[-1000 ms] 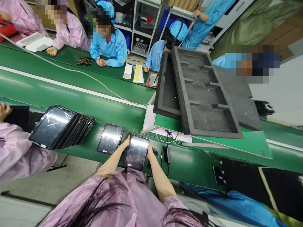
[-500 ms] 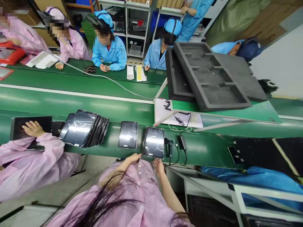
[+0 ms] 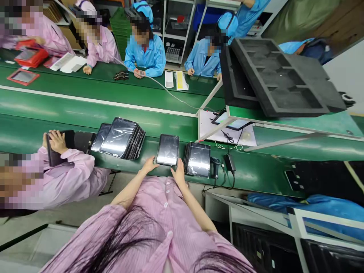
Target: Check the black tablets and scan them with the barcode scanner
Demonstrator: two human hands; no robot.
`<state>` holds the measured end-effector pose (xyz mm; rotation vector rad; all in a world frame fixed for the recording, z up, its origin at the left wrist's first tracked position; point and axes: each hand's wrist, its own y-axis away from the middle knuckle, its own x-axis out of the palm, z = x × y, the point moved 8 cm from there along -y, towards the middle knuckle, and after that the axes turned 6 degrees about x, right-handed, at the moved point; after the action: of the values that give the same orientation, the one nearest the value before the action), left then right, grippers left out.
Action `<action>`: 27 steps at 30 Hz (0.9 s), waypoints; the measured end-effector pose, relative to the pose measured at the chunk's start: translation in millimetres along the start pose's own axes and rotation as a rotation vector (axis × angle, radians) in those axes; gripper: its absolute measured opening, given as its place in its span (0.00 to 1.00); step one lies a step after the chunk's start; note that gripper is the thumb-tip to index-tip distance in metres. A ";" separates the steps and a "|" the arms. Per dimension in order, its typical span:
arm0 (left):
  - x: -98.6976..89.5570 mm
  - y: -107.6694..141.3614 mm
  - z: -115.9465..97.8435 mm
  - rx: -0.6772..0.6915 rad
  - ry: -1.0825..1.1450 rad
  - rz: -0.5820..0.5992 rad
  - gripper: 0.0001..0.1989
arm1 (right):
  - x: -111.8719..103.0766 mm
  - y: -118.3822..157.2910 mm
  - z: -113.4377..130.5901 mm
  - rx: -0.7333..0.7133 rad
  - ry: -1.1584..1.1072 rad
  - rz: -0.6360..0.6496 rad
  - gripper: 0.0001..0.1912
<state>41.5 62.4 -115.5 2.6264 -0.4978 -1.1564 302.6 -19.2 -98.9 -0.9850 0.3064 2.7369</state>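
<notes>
1. I see my left hand (image 3: 149,165) at the near left corner of a single dark tablet (image 3: 168,149) that lies flat on the green desk (image 3: 85,113); the fingers are spread and touching its edge, gripping nothing.
2. My right hand (image 3: 179,172) sits at the near right corner of the same tablet, fingers loosely open against the rim; neither hand has closed on it.
3. The tablet lies directly ahead of me at the near edge of the desk, its screen glossy with reflected light; I judge it thin, stiff and fairly light, slippery on its face and fragile there, so the two long side edges look the safest places to take hold.
4. Just beside it on the right leans a short stack of tablets (image 3: 198,159); next to that stand a handheld scanner (image 3: 215,165) and a black power adapter (image 3: 229,162) with trailing cables, which crowd that side.
5. To the left, set apart, is a fanned row of wrapped tablets (image 3: 121,137); beyond it a co-worker's hand (image 3: 57,141) in a pink sleeve holds another dark device.
6. Above right, a raised shelf carries black foam trays (image 3: 281,79); under it lies a lit screen (image 3: 231,122).
7. Across the desk, several people in blue and pink coats sit working.
</notes>
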 end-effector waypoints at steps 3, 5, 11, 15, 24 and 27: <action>9.5 -8.9 -21.1 0.080 -0.076 0.028 0.31 | 11.2 -32.3 -2.2 0.129 0.115 0.080 0.49; 11.3 -11.7 -27.1 0.097 -0.129 0.039 0.24 | 13.7 -44.2 -5.7 0.174 0.152 0.121 0.48; 7.6 -23.7 -27.1 0.044 -0.253 0.120 0.17 | 6.6 -56.3 -9.0 0.227 0.293 0.165 0.40; 1.8 -34.4 -31.6 0.048 -0.284 0.162 0.16 | 5.2 -64.8 -4.6 0.229 0.358 0.176 0.34; 6.8 -29.8 -31.1 0.114 -0.082 0.123 0.43 | 9.8 -65.5 -4.9 0.089 0.265 0.204 0.49; 12.9 -28.6 -26.0 0.056 -0.094 0.089 0.42 | 11.5 -62.4 -12.7 0.177 0.311 0.199 0.43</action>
<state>75.2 85.4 -116.5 2.5761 -0.6674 -1.2600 318.4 38.4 -123.4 -1.3947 0.7205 2.6576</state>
